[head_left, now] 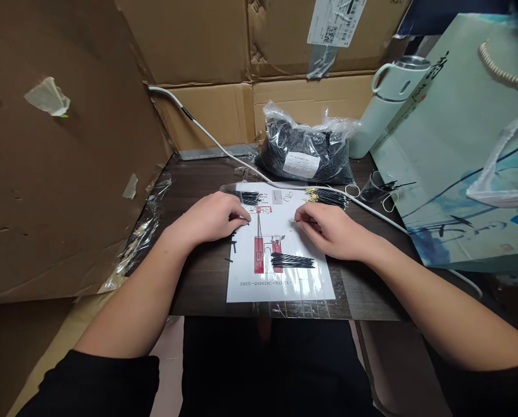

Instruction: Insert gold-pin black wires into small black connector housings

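A white printed sheet [245,289] with a red and black diagram lies on the dark table. My left hand [210,217] rests at its upper left edge, fingers closed in a pinch; a tiny dark bit shows at the fingertips, too small to name. Over the sheet's right side, my right hand [337,231] is pinched too, with a small pale tip at its fingers that I cannot make out. Thin black wire-like pieces [292,260] lie on the lower sheet. Beyond the left hand is a dark bundle [250,198]; beyond the right, black pieces with gold-coloured ends [326,197].
A clear bag of black pieces [302,145] stands at the back. A white cable [215,142] crosses the table. At right are a clear cup [373,188], a pale bottle [375,121] and a paper bag [467,174]. Cardboard walls [202,40] enclose the table; short black bits [234,246] lie left.
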Motion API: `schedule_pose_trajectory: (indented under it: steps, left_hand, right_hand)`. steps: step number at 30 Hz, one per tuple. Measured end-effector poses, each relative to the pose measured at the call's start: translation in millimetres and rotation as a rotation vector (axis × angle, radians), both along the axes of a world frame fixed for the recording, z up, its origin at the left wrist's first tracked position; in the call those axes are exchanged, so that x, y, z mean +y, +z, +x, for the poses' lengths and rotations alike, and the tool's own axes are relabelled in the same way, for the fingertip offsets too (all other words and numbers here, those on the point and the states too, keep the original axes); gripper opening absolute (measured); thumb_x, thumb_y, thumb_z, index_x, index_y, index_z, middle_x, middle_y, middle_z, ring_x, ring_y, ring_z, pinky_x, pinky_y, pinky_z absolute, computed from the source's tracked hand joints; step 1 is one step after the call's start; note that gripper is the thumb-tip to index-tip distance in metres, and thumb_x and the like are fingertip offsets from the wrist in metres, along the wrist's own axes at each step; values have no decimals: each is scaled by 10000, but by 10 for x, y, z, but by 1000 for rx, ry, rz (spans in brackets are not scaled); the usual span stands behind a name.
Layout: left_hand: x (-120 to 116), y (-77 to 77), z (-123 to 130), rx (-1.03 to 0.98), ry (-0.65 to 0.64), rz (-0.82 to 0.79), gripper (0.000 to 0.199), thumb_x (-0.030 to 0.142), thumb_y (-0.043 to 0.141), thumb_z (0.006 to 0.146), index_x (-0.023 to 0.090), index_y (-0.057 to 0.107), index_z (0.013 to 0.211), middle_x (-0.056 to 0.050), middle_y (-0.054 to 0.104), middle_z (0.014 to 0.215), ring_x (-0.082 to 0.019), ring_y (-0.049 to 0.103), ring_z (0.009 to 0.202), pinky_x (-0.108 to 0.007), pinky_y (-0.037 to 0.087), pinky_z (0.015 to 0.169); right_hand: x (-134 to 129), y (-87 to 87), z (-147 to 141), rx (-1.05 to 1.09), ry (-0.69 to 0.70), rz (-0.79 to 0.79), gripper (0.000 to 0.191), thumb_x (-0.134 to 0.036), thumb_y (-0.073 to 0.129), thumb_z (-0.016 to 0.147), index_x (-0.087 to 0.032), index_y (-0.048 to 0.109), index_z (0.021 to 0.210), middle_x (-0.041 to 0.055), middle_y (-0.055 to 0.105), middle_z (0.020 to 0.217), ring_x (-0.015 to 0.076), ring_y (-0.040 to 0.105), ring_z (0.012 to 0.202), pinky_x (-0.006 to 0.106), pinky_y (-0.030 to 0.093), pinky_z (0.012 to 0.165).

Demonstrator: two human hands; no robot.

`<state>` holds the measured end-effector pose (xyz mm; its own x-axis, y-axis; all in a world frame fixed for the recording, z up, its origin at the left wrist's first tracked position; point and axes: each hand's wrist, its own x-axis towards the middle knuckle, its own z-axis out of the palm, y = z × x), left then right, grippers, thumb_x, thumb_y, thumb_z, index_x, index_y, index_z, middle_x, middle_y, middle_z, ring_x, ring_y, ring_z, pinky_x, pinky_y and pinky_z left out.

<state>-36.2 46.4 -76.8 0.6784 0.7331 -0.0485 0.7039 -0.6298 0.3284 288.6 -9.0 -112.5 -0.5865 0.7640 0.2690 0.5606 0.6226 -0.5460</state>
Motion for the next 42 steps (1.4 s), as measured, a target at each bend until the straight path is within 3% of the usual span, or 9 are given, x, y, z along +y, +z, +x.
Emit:
schedule_pose_trajectory:
  steps: [6,12,15,32,42]
  left_hand:
    - [-65,-18,85,28,-48,20,197,234,635,1014,205,829,989,-73,793,1039,-235,710,924,-344,484,803]
    - [-255,-85,316,-349,-101,-58,135,263,639,1032,196,751,994,-54,732,969,-179,622,809,-314,484,776]
    - [-305,-134,380,-426,-73,-85,126,272,657,1024,197,751,990,-45,726,933,-167,608,762,-310,491,757]
    - [-328,-131,390,-443,-79,-109,103,251,676,996,199,764,982,-10,719,811,-145,608,679,-299,490,718]
    - [-339,-146,391,-462,-68,-155,110,246,681,991,196,776,970,6,700,758,-126,598,646,-278,486,690]
  right_hand:
    - [6,-21,4,-14,15,-11,117,-199,526,1086,-200,642,1096,84,750,1013,215,651,844,345,468,779]
    - [-46,16,-46,77,-14,-60,117,-254,552,1107,-213,657,1071,44,746,950,183,629,786,324,461,747]
    - [-107,65,-102,157,-8,-118,110,-264,579,1096,-214,664,1048,10,720,876,158,606,737,303,461,726]
    - [-146,62,-169,154,-2,-79,112,-228,567,1072,-213,666,1022,1,702,821,148,558,684,293,430,692]
    - [-160,54,-169,120,10,10,139,-231,548,1089,-205,668,1025,28,729,848,164,603,704,306,438,695]
